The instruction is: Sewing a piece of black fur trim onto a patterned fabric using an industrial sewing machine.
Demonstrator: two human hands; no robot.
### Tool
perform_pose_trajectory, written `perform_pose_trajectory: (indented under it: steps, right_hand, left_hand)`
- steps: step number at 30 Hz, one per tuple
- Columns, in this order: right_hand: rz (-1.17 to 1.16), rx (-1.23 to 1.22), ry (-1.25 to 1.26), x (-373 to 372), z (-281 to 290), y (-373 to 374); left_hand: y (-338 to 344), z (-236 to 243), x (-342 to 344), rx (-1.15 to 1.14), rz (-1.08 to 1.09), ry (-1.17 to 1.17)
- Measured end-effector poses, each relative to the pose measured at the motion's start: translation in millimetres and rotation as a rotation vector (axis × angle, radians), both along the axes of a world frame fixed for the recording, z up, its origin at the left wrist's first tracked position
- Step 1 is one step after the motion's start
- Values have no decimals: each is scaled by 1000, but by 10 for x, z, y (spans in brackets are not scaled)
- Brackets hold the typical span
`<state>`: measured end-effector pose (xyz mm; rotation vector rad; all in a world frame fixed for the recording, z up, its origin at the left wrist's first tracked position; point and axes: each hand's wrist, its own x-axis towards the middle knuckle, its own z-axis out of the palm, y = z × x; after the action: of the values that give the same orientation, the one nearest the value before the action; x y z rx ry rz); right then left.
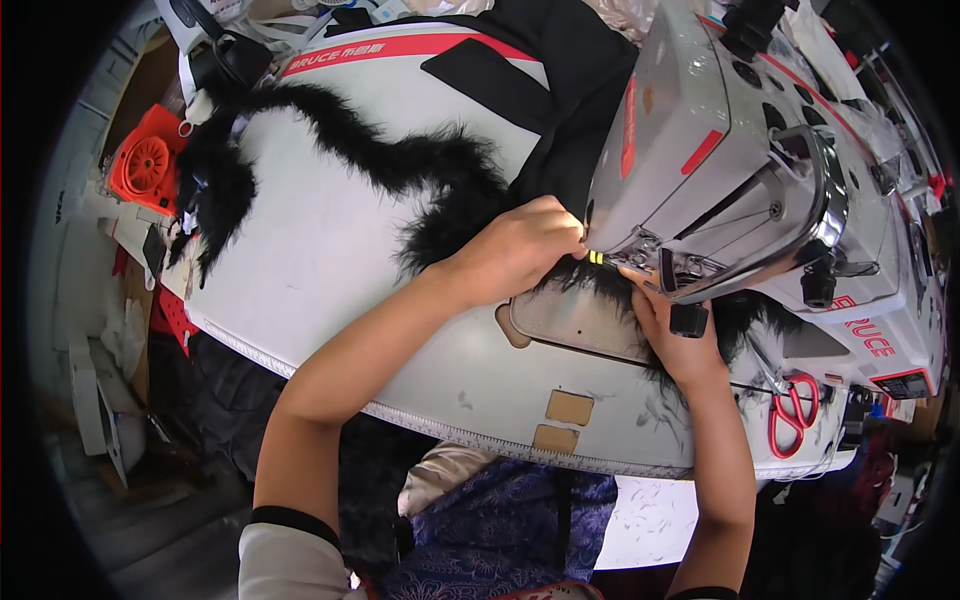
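Observation:
A long strip of black fur trim [455, 165] winds across the pale sewing table and runs under the head of a sewing machine [665, 130]. My left hand [525, 248] is closed just left of the needle area, its fingertips pinching the edge of the trim. Beneath the machine head, my right hand [678, 325] holds the fur from the other side, with its fingers partly hidden by the machine parts. A small yellow-marked piece [597, 257] shows between both hands, too small to identify. Smooth black fabric [575, 165] lies behind my left hand.
Red-handled scissors [793, 415] lie to the right of my right hand. An orange-red round-fronted device [148, 160] stands at the far left. A measuring tape [450, 432] follows the table's front edge. Loose fur bits are scattered near a metal plate [575, 325].

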<state>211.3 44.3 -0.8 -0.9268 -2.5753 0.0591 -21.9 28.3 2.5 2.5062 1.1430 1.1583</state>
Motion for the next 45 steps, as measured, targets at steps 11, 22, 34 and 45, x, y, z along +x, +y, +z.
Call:
perform_pose_trajectory:
  steps: [11, 22, 34, 45]
  right_hand:
    - [19, -58, 113, 11, -6, -11]
    - [26, 31, 55, 22, -8, -15]
    - [12, 22, 23, 22, -31, -26]
    - [40, -122, 51, 42, -58, -14]
  left_hand:
    - [-51, 24, -45, 168, -61, 95]
    - [7, 30, -36, 76, -26, 134]
    - [-73, 39, -18, 88, -9, 107]
    - [-18, 7, -53, 93, -45, 116]
